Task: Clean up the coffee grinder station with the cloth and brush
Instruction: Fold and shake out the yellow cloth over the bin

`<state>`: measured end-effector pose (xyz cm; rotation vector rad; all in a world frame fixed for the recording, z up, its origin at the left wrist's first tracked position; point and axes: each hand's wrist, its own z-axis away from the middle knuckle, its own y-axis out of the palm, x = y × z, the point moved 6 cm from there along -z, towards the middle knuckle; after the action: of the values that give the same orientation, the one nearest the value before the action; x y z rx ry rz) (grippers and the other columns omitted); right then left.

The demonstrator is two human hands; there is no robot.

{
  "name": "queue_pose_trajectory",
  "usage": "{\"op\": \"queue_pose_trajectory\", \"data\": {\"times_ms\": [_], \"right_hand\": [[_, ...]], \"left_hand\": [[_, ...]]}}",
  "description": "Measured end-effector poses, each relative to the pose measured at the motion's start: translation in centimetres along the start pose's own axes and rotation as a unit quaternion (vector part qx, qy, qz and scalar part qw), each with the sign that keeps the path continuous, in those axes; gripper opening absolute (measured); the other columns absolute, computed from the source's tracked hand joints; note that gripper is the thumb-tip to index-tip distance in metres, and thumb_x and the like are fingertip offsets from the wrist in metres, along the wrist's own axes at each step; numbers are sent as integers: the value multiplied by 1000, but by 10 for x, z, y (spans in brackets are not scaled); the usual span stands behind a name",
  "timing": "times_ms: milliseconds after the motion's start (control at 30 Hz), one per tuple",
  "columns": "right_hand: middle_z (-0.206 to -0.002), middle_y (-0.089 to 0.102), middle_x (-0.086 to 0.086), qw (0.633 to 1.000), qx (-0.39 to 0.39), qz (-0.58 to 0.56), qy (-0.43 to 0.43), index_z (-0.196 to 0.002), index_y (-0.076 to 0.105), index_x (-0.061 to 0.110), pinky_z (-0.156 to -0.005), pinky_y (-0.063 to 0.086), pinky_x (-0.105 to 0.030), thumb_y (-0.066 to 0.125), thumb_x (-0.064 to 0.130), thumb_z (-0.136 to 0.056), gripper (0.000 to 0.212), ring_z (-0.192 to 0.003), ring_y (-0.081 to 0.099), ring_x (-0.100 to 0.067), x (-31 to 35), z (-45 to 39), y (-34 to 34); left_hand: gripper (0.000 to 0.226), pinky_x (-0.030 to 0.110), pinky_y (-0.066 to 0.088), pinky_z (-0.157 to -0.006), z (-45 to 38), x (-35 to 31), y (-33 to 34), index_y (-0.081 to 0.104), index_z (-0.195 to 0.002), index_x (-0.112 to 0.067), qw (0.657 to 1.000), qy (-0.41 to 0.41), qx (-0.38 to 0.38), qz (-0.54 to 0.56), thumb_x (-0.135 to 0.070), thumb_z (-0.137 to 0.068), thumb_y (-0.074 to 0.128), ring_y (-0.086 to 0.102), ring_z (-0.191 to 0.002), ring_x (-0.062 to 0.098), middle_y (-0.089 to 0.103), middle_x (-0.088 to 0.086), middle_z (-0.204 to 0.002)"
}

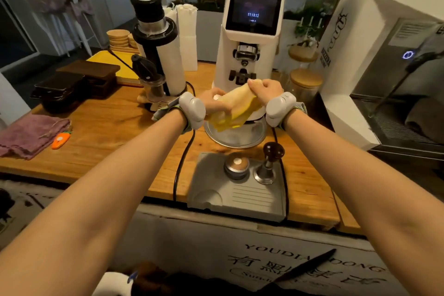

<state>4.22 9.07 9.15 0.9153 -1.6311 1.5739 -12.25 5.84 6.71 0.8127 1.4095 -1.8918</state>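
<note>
Wooden counter (101,132) fills head view, plants behind. White grinder (252,38) at centre, screen reads 11:13:12. Banner below counter edge reads "YOUDIA... DONG". Both my hands at grinder's base, above round steel tray (236,138): left hand (212,101) curls around yellow cloth (236,106), right hand (265,90) pinches its upper end. Grey mat (240,197) nearer me carries tamper (270,163). Lidded glass jars (305,84) right of grinder, contents unclear. Purple cloth (28,134) far left.

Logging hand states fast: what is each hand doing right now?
Left hand: closed, gripping the yellow cloth.
Right hand: closed, pinching the same cloth's upper end.
</note>
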Motion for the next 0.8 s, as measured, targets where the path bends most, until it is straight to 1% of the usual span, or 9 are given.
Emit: {"op": "queue_pose_trajectory", "data": {"times_ms": [67,167,267,333,467,567,667,733,800], "right_hand": [[-107,62,-13,999,5,21,46,-112,63,3,-77,43,-32,51,43,-90,47,-95,57,-27,-14,-10,-7],[-122,62,-21,996,27,33,77,-116,61,-2,-96,49,-42,56,33,-88,44,-114,58,-37,-30,-16,-13],[-127,59,-23,992,62,38,108,-119,60,-2,-102,46,-45,58,23,-88,40,-120,55,-37,-47,-18,-18],[-132,54,-23,988,83,68,115,-124,56,-3,-106,41,-43,53,22,-92,41,-125,50,-37,-54,-18,-22],[-134,53,-18,976,64,149,148,-128,50,-3,-100,42,-36,58,31,-89,53,-124,50,-33,-83,-22,-46],[-134,54,-19,979,46,116,161,-126,53,-3,-96,43,-33,64,27,-85,52,-125,50,-33,-108,-18,-60],[-133,54,-20,979,41,111,164,-125,54,-4,-96,44,-32,66,25,-84,52,-124,51,-33,-122,-15,-70],[-133,54,-21,978,22,101,179,-125,53,-5,-95,44,-33,70,27,-81,57,-124,51,-34,-130,-16,-78],[-133,53,-21,976,11,104,189,-126,52,-6,-96,43,-34,71,29,-80,61,-125,50,-34,-138,-15,-86]], "left_hand": [[66,27,47,-69,-13,0,5,42,-135,-16,1000,-19,-6,11,-27,-77,72,50,-97,19,49,5,-118],[69,26,48,-60,-27,1,13,41,-132,-16,999,-35,-17,35,-37,-75,74,52,-86,15,49,2,-111],[72,40,56,-79,-45,-1,28,39,-132,-14,998,-43,-14,35,-42,-75,72,55,-98,22,50,5,-116],[69,41,54,-87,-51,-4,37,39,-132,-12,999,-38,-14,32,-40,-77,70,55,-103,24,51,8,-123],[63,36,48,-84,-66,-15,63,38,-134,-9,999,-30,3,23,-32,-82,67,49,-100,22,48,13,-130],[58,31,40,-81,-78,-23,84,37,-137,-7,1000,-23,12,-3,-25,-87,62,48,-108,25,46,15,-136],[56,37,45,-94,-85,-31,104,34,-139,-4,1000,-21,19,14,-16,-90,58,48,-113,25,43,17,-140],[59,42,40,-105,-90,-34,114,29,-144,-3,999,-32,18,25,-12,-91,55,44,-128,31,38,18,-145],[61,42,40,-107,-94,-38,123,27,-145,-2,999,-39,23,25,-10,-91,56,42,-132,35,37,20,-146]]}}
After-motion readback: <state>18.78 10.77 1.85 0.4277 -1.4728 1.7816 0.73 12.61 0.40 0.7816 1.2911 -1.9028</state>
